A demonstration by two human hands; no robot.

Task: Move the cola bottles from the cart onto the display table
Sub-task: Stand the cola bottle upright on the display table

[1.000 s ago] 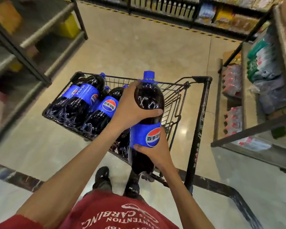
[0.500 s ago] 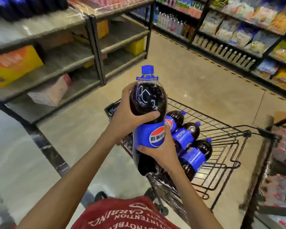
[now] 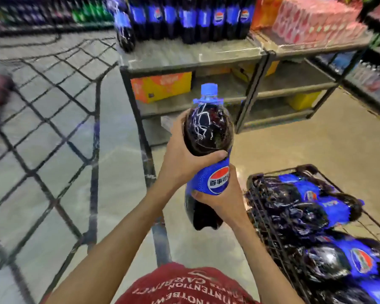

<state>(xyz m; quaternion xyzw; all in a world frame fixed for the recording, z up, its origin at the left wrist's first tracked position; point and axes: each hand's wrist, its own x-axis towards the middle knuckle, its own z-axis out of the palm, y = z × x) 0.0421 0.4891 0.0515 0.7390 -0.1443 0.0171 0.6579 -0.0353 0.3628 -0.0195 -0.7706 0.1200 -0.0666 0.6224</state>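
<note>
A cola bottle (image 3: 208,137) was held upright in both hands, apart from the cart (image 3: 270,235). Its dark shoulder was wrapped by the left hand (image 3: 182,163), with the thumb laid across the front just above the blue label (image 3: 215,181). The label and lower body were gripped from the right side by the right hand (image 3: 223,200). The blue cap (image 3: 208,89) stood above both grips. Right of and below the grip, lying bottles (image 3: 305,202) were seen on their sides in the wire cart. Beyond the grip, ahead and higher, the display table (image 3: 184,55) was seen, with standing bottles (image 3: 195,18) ranged along its far side, blurred by motion.
</note>
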